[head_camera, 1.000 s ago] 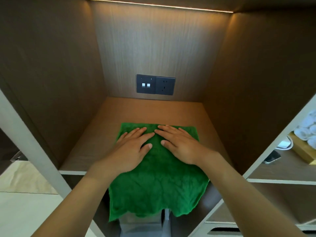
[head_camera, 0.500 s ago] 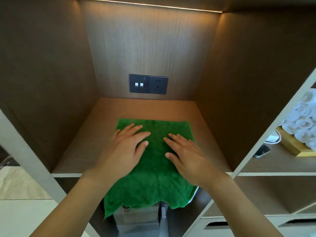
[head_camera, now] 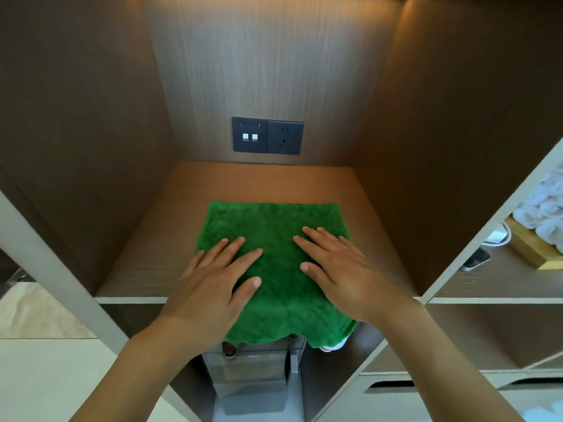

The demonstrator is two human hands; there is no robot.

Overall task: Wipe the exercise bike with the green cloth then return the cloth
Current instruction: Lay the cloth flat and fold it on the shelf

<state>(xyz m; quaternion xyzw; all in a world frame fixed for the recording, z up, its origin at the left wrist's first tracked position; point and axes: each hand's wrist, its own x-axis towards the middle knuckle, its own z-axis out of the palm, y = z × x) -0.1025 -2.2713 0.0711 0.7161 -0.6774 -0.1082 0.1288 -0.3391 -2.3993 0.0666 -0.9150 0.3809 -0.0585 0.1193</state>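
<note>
Green cloth (head_camera: 275,239) is lying spread on the wooden shelf (head_camera: 146,269), its near edge hanging over the front. Left hand (head_camera: 213,284) and right hand (head_camera: 338,269) are pressing flat on it, fingers straight, slightly apart. Dark socket panel (head_camera: 267,136) is sitting on the back wall.

A green cloth (head_camera: 275,263) of fluffy, matt microfibre-like pile, its surface softly mottled, lies on a shelf (head_camera: 146,257) of matt brown wood-grain laminate with a pale raw-looking front edge. The back panel (head_camera: 268,62) is lighter, with fine vertical grain and a dull sheen under the lamp. A dark socket plate (head_camera: 267,136) looks like smooth satin plastic. In the neighbouring compartment, rolled white towels (head_camera: 545,208) look like soft terry cloth, beside a light varnished wooden tray (head_camera: 531,248) and a glossy black phone (head_camera: 476,259).
</note>
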